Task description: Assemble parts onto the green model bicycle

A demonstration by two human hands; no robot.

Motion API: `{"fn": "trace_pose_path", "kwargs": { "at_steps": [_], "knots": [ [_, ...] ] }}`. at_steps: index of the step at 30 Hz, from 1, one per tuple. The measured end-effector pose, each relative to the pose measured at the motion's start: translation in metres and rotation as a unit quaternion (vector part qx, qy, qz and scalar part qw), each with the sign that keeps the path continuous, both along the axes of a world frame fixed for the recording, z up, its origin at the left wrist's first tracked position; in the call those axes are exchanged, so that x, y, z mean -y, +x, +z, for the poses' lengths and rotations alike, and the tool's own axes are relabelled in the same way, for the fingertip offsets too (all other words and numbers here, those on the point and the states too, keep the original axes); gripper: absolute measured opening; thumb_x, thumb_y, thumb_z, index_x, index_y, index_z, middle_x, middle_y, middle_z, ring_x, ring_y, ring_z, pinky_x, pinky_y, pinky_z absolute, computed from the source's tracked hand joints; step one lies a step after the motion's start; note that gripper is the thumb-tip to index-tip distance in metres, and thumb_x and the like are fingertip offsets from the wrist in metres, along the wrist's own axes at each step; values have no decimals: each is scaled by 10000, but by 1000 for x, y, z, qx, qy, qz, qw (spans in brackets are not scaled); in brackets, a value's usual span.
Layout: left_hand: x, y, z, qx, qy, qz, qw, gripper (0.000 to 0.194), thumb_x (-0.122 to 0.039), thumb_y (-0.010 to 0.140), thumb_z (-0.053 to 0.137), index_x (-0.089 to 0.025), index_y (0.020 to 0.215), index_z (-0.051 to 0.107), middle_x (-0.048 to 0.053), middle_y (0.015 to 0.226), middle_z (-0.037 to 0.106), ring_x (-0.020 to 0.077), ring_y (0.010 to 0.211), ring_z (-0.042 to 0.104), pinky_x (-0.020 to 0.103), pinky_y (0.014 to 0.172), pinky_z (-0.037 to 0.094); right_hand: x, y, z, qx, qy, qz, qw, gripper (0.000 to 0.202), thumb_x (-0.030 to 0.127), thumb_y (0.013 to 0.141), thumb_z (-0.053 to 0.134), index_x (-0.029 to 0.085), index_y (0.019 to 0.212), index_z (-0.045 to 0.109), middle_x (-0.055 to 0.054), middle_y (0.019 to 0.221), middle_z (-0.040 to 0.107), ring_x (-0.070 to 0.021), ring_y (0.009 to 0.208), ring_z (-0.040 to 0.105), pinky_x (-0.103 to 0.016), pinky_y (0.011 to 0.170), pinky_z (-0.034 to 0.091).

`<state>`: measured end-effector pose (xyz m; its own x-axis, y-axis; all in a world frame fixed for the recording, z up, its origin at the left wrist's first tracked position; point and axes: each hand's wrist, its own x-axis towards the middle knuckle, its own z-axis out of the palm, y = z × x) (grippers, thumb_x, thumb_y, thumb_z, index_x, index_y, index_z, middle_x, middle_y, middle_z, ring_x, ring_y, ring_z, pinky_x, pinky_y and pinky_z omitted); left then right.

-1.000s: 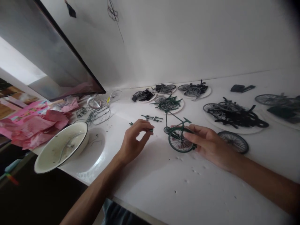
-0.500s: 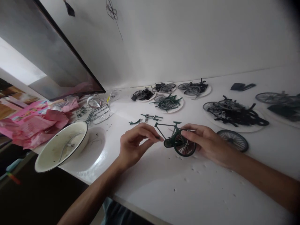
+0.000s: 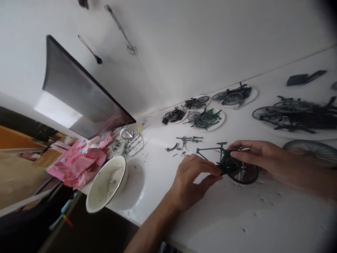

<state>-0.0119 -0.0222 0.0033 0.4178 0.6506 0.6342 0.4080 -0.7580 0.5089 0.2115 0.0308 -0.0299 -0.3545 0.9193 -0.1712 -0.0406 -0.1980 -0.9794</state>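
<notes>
A dark green model bicycle (image 3: 208, 150) stands tilted on the white table, with a frame, a saddle and one spoked wheel (image 3: 242, 171); no wheel sits at its front end. My right hand (image 3: 259, 154) is closed around the rear of it, thumb and fingers on the top of the wheel. At the bottom of the frame, by the chainring, my left hand (image 3: 196, 175) pinches a small dark part between thumb and fingertips. The fingers cover most of that part. Loose green bicycle parts (image 3: 197, 139) lie just behind the left hand.
Paper plates of dark bicycle parts (image 3: 233, 96) line the wall. A green set lies on another plate (image 3: 223, 121). A loose wheel (image 3: 312, 153) is at right. The enamel basin (image 3: 123, 182) overhangs the table's edge, beside pink wrapping (image 3: 86, 158) and a screen (image 3: 86, 95).
The camera view has turned, shifting the scene. My left hand has come up to the chainring area with the small dark part. My right hand keeps its hold on the bicycle's rear.
</notes>
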Motion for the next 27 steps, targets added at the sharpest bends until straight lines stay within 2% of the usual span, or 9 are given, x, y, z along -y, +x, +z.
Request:
{"fn": "trace_pose_path", "kwargs": {
  "at_steps": [4, 8, 17, 23, 27],
  "knots": [
    [-1, 0, -2, 20, 23, -4, 1000, 182, -120, 845, 721, -210, 952, 605, 37, 902, 733, 159, 791, 659, 352, 724, 507, -3, 1, -1, -69, -54, 62, 994, 410, 446, 798, 737, 214, 1135, 702, -122, 929, 763, -239, 741, 726, -301, 626, 570],
    [0, -1, -1, -10, 2, 6, 1000, 148, -156, 865, 708, -222, 951, 607, 25, 904, 733, 167, 789, 647, 382, 774, 479, -6, 3, 1, -6, -18, 60, 998, 464, 412, 743, 795, 214, 1151, 698, -72, 839, 765, -224, 675, 715, -273, 551, 556],
    [3, -2, -4, -23, -3, 2, 1000, 136, -136, 873, 696, -219, 922, 599, 2, 930, 727, 155, 820, 628, 364, 810, 425, 1, 3, 13, 20, -15, 90, 996, 445, 491, 805, 727, 171, 1107, 660, -95, 904, 759, -199, 687, 717, -265, 578, 565],
    [3, -2, -4, -56, -36, 4, 998, 131, -124, 889, 672, -214, 954, 601, 1, 933, 714, 153, 881, 643, 369, 878, 407, 7, 3, 27, 65, -38, 104, 992, 461, 548, 818, 688, 212, 1127, 630, -45, 825, 721, -169, 612, 669, -235, 423, 540],
    [3, -5, -2, -69, -56, -44, 995, 150, -119, 904, 652, -202, 1019, 603, 19, 960, 710, 144, 898, 649, 342, 854, 453, 9, 2, 31, 82, -17, 107, 991, 426, 538, 826, 681, 203, 1086, 639, -40, 811, 702, -156, 595, 656, -219, 408, 534]
  ]
}}
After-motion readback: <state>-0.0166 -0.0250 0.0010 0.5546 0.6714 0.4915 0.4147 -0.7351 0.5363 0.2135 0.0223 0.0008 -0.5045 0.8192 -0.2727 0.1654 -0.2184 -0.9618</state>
